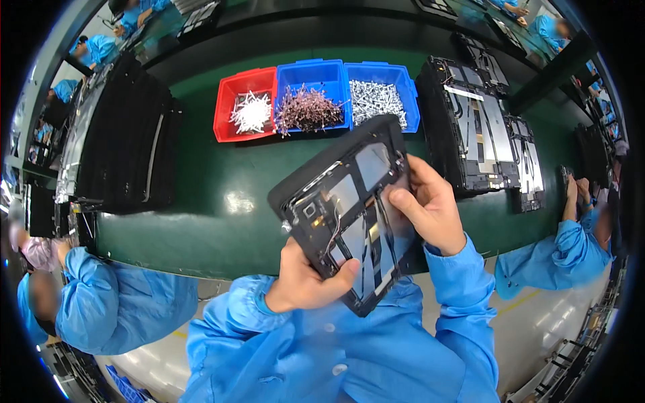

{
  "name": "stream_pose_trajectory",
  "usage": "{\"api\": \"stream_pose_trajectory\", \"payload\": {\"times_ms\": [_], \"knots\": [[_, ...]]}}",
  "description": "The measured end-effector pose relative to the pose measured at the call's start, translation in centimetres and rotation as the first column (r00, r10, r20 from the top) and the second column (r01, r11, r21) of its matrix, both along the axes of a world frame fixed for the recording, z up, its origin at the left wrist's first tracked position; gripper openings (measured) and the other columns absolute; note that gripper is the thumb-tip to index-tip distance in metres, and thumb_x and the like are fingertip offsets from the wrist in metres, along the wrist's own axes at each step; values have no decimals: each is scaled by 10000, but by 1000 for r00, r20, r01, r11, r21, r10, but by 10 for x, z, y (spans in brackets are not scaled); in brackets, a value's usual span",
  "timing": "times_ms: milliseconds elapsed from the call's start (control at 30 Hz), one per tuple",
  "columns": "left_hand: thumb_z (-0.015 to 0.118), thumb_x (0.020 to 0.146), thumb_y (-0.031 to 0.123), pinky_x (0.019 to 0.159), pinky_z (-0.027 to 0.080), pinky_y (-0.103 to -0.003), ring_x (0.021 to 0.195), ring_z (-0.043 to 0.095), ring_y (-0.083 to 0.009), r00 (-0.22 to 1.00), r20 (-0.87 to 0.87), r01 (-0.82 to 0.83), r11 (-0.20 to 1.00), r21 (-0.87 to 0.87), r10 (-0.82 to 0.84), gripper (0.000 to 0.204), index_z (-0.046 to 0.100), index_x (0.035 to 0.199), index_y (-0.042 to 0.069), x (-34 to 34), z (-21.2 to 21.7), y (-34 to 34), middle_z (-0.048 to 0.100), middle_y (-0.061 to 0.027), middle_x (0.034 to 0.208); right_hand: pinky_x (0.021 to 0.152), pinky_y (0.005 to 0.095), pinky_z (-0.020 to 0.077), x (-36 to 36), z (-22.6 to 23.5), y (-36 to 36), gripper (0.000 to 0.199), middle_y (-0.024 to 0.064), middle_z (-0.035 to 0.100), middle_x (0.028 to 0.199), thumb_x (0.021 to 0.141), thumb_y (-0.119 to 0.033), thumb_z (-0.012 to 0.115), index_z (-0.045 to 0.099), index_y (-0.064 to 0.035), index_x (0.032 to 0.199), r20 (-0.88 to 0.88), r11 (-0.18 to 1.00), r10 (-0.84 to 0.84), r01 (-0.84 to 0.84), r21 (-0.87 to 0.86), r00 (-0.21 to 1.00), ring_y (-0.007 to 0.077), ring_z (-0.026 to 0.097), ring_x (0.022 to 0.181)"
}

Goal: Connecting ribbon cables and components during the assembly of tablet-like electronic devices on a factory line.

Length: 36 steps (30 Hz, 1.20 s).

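In front of my chest an opened tablet (353, 201) is held tilted, its inside facing me. Pale panels, thin cables and black strips show in its dark frame. My left hand (306, 275) grips the lower left edge, thumb over the inner side. On the right edge, my right hand (430, 208) holds on too, with its thumb lying across the inside. Most of the fingers are hidden behind the tablet. Beyond it stand three bins: a red bin (224, 111) of white slender pieces, a blue bin (312, 69) of pinkish-brown wired parts, and another blue bin (411, 91) of silvery small parts.
A tall stack of black trays or panels (127, 141) stands left on the green table (222, 242). Opened tablets (470, 124) are piled at the right. Co-workers in blue sit at the left (101, 302) and right (564, 252); a dark shelf runs along the back.
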State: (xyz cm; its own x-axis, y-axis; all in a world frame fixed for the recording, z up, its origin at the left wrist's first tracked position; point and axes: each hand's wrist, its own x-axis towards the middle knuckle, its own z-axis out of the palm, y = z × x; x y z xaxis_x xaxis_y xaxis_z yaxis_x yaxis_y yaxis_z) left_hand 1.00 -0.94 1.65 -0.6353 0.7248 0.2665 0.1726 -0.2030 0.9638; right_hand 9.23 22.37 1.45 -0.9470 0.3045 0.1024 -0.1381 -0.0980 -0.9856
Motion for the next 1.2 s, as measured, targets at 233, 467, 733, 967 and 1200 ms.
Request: {"api": "stream_pose_trajectory", "payload": {"times_ms": [233,467,733,967,1200], "knots": [[772,764,43,572,553,-328,644,678,-243,687,-671,-307,948,82,280,242,710,993,-4,0,-14,9,699,-72,825,874,315,498,11,65,-43,313,134,610,1137,975,-161,690,598,51,1186,-178,947,-104,152,283,979,170,601,959],[813,717,23,653,624,-368,794,761,-309,803,-575,-101,987,125,155,345,728,1048,-22,-12,-99,6,743,-153,919,878,307,535,23,110,-73,306,103,656,1094,987,-73,665,536,31,1243,-75,908,202,-215,-360,977,148,643,1004],[849,709,40,619,617,-359,766,761,-288,789,-579,-176,978,109,206,375,725,1060,-8,-9,-92,11,748,-127,901,770,297,558,15,115,-70,169,82,659,995,973,-31,637,546,20,1105,67,953,212,-191,-234,975,120,654,883],[854,716,38,608,613,-356,759,762,-277,499,-788,-180,933,313,361,387,719,1077,-1,-11,-27,12,751,-122,904,748,293,557,15,115,-72,130,73,662,940,956,-41,633,561,23,1043,58,964,185,-170,-203,981,121,655,843],[822,742,33,632,619,-357,799,768,-295,588,-748,-169,951,259,308,372,703,1088,-35,-9,-28,15,756,-155,939,798,289,494,15,113,-77,230,56,557,989,902,-13,577,480,-9,1111,56,982,155,-148,-117,986,105,554,884]]}}
